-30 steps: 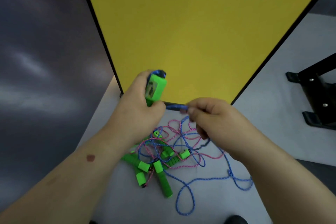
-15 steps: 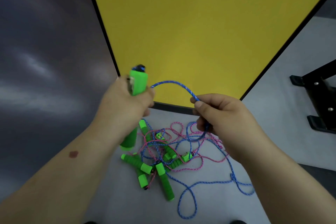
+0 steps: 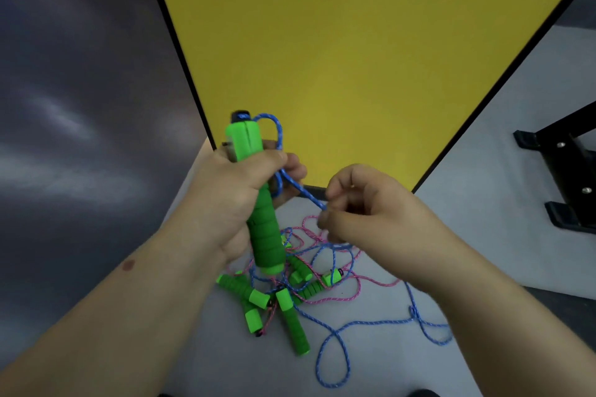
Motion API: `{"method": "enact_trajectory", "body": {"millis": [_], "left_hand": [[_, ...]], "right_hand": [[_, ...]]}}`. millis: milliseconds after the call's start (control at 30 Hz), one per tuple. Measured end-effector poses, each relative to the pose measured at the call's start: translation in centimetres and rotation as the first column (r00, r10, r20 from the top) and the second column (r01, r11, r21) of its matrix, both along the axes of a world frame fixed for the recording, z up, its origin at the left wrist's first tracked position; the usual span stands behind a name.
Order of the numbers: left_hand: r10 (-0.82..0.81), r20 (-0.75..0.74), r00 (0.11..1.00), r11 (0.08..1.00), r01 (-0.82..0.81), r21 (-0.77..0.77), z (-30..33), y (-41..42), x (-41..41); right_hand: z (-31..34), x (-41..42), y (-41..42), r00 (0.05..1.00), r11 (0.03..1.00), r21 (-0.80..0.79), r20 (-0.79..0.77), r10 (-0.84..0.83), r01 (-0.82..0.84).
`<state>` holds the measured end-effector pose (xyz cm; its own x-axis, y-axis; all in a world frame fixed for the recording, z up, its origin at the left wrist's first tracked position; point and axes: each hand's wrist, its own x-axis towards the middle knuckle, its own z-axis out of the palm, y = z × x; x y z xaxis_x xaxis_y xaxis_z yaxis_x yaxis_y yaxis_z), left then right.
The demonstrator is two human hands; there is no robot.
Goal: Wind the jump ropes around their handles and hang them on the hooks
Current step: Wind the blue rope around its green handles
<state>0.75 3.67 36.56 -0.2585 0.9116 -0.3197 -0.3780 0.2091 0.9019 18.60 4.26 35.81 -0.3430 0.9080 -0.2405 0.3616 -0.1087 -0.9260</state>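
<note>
Left hand (image 3: 232, 196) grips green foam handle (image 3: 258, 203) upright, steadying it for winding. Right hand (image 3: 364, 206) pinches blue rope (image 3: 303, 192) taut beside it. Remaining ropes and handles (image 3: 290, 300) lie tangled on grey floor (image 3: 387, 364) below yellow panel (image 3: 354, 42).

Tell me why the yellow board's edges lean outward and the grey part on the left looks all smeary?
Head view: the wide-angle lens splays the yellow board's black edges; the grey surface on the left shows soft, streaky reflections; the light is dim and even; the green handle looks fairly sharp.
</note>
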Motion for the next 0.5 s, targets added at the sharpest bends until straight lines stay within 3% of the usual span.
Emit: {"method": "enact_trajectory", "body": {"millis": [100,167,267,400,500], "left_hand": [[0.107,-0.035,0.994,0.994,-0.106,0.012,0.3,0.5,-2.0],[0.108,-0.040,0.993,0.994,-0.108,-0.007,0.3,0.7,-2.9],[-0.051,0.077,0.996,0.995,0.057,-0.080,0.1,0.3,-1.8],[-0.320,0.188,0.929,0.940,0.336,-0.063,-0.2,-1.2,1.5],[-0.349,0.160,0.923,0.933,0.359,-0.037,-0.5,-1.5,2.2]], "right_hand": [[0.3,1.2,0.3,0.995,0.993,-0.098,0.069,0.078,-0.071],[0.4,1.2,0.4,0.999,0.998,-0.055,0.047,-0.021,0.023],[0.5,-0.2,0.0,0.962,0.974,-0.019,-0.153,-0.228,0.228],[0.8,-1.9,-1.0,0.893,0.952,0.008,-0.350,-0.284,0.306],[-0.4,-1.8,-1.1,0.962,0.895,0.352,-0.097,-0.255,0.273]]}}
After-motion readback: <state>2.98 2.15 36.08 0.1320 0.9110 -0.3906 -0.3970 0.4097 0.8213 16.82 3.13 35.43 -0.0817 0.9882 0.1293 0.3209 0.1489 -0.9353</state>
